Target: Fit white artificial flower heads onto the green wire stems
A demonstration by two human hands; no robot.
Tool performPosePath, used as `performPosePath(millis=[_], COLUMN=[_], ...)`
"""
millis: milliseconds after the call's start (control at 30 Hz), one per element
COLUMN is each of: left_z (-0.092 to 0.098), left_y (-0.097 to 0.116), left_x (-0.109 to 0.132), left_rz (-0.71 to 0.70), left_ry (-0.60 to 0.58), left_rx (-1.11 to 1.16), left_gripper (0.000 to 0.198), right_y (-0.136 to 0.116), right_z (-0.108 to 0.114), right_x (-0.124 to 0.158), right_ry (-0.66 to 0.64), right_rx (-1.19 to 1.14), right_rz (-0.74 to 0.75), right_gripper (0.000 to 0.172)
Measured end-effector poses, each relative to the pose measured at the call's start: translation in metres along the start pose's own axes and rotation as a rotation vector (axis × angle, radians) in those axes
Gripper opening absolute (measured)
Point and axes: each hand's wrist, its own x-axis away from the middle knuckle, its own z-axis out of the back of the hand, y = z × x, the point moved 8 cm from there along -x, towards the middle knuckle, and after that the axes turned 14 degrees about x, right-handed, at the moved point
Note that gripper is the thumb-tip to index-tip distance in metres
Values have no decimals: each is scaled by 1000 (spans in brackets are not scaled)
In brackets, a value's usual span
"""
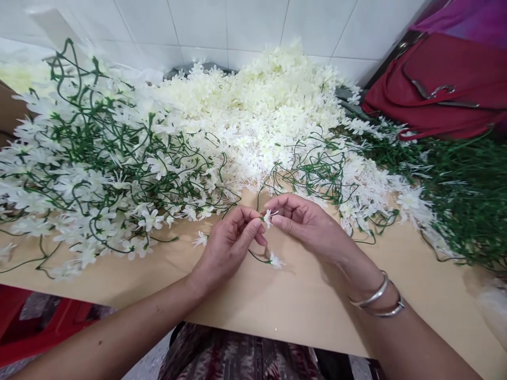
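Note:
Close to the table's middle, my left hand (233, 237) pinches the green stem of an artificial flower, thumb against forefinger. The small white flower head (268, 217) points right from that pinch. My right hand (304, 224) meets it from the other side, thumb and forefinger closed at the white petals and their thin tips. Beneath my left hand, a second flower (275, 260) on a green stem hangs or lies low over the table; whether the hand holds its stem I cannot tell. Another white bloom (200, 239) shows just left of my left hand.
A large heap of white flowers on green stems (99, 158) covers the table's left. Loose white petals (261, 100) pile up against the tiled wall. Green stems (467, 195) lie at the right, below a red bag (447, 79). A red stool (47, 327) stands lower left.

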Motion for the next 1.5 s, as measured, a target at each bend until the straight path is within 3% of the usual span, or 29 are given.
performPosePath(millis=[267,667,900,1000,1100,1133,1200,1233,1267,1333,1367,1433,1467,1500], left_z=[1,3,-4,-9,9,23,53,62,68,75,74,53,39,35], left_y=[-3,-11,-6,24,93,125,189,209,220,229,224,204,191,173], left_x=[2,0,1,3,-1,0,11,13,8,12,16,34,51,54], left_rz=[-1,61,20,-60,-307,-460,-805,-869,-838,-865,-859,-1021,-1198,-1130], left_ry=[-10,4,-16,-11,87,184,493,587,608,656,654,570,516,459], left_rx=[-113,-56,32,70,-143,-279,-608,-815,-1000,-1156,-1199,-1272,-1251,-1249], left_gripper=[17,22,23,20,9,8,24,36,50,69,64,64,64,68], right_y=[4,15,10,8,7,7,5,4,4,3,3,3,3,1], right_z=[0,-7,-1,9,15,15,14,14,13,13,14,16,17,19], right_x=[-1,1,-4,-4,-2,-1,0,0,0,0,0,0,0,1], right_ry=[7,30,36,89,102,91,67,58,54,62,76,127,166,213], right_rx=[-7,18,-58,-166,-169,-145,-88,-65,-47,-24,-16,17,56,117], right_rz=[-4,-106,-31,13,38,47,64,69,73,76,75,74,77,90], right_gripper=[18,22,24,25,24,23,22,23,23,25,26,26,24,21])
